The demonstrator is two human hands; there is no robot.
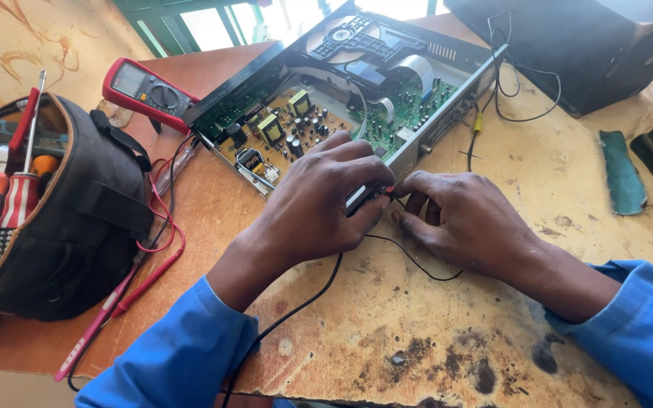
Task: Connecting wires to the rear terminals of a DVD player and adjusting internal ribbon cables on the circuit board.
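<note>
A: Nearest, on the worn tabletop (387, 332): left hand (319, 204) and right hand (462, 219), fingers (364, 177) of both pinched shut around a thin black wire (319, 291)?

B: Yes, meeting at its red-tipped end, right at the fingertips; slack trailing back toward the sleeves.

A: Handling?

B: Light, limp, probably easily kinked; best gripped close behind the tip.

A: Beyond the fingers?

B: Opened disc player (357, 98), touching the left fingertips; long axis running diagonally away to the right; likely fragile boards, safer held by the metal frame.
</note>
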